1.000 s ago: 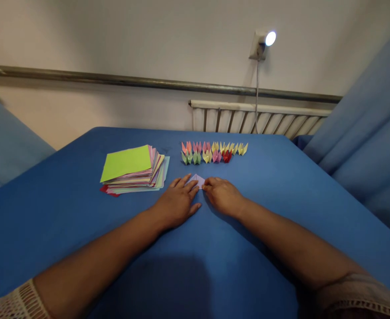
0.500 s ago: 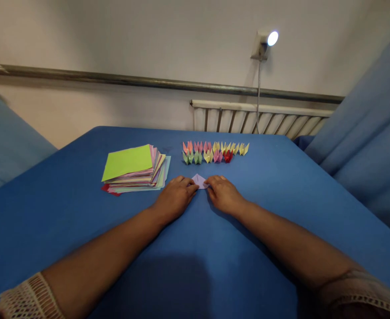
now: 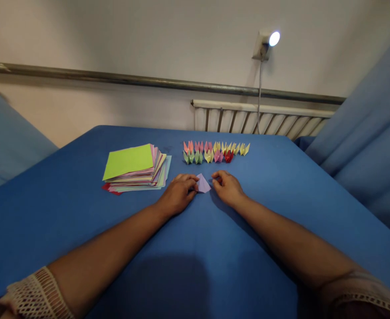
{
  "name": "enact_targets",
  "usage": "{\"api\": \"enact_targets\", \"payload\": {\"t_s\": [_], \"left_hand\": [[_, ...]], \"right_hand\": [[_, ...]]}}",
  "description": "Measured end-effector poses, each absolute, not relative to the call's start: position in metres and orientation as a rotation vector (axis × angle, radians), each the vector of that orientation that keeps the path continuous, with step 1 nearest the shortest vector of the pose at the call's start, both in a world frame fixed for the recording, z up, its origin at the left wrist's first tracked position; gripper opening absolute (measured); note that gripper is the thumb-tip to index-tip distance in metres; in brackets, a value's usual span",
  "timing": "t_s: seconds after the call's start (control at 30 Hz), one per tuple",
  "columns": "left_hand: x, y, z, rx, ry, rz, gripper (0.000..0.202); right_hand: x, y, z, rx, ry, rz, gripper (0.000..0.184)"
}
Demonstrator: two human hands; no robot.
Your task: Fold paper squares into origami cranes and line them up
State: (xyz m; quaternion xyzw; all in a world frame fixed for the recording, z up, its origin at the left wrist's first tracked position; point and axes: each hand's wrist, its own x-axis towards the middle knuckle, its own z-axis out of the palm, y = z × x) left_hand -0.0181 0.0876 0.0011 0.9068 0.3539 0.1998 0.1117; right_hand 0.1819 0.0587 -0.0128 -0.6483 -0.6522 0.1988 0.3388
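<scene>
A small folded piece of lilac origami paper (image 3: 203,184) sits on the blue tablecloth (image 3: 244,252), its outline pointed at the top and right. My left hand (image 3: 181,191) pinches its left edge between thumb and fingers, hiding that side. Just right of the paper, apart from it, my right hand (image 3: 227,187) hovers with fingers curled and a gap between thumb and forefinger; nothing shows in it. Beyond both hands stand two rows of folded paper cranes (image 3: 218,156) in orange, pink, yellow, green and red.
To the left lies a thick, uneven stack of coloured paper (image 3: 128,163) with a lime-green sheet on top. Behind the table are a radiator (image 3: 264,108), a wall pipe (image 3: 122,79) and a lit plug-in lamp (image 3: 274,39). Blue curtains (image 3: 371,133) hang at both sides.
My right hand has let go of the lilac paper and moved slightly right. The paper has turned in my left hand, which keeps hold of it.
</scene>
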Motion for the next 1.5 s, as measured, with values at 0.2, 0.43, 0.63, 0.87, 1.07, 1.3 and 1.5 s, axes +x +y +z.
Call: {"api": "enact_targets", "payload": {"t_s": [0.2, 0.43, 0.63, 0.87, 1.07, 1.3, 1.5], "left_hand": [[-0.021, 0.083, 0.012, 2.722, 0.946, 0.672, 0.021], [-0.022, 0.084, 0.014, 2.544, 0.902, 0.858, 0.013], [-0.015, 0.082, 0.015, 1.865, 0.948, 0.957, 0.014], [-0.002, 0.077, 0.006, 1.422, 0.964, 0.968, 0.037], [-0.005, 0.078, 0.01, 1.468, 1.005, 1.036, 0.034], [-0.007, 0.078, 0.01, 1.684, 0.996, 1.018, 0.038], [-0.007, 0.08, 0.012, 1.563, 1.084, 0.993, 0.022]], "right_hand": [[0.185, 0.072, -0.026, -1.37, -1.348, 0.966, 0.047], [0.181, 0.065, -0.027, -1.092, -1.463, 1.243, 0.029], [0.178, 0.065, -0.025, -1.119, -1.369, 1.297, 0.019], [0.177, 0.063, -0.02, -1.123, -1.27, 1.373, 0.037], [0.177, 0.062, -0.017, -1.076, -1.21, 1.452, 0.045], [0.18, 0.063, -0.017, -1.057, -1.316, 1.461, 0.039], [0.184, 0.063, -0.02, -0.981, -1.334, 1.502, 0.045]]}}
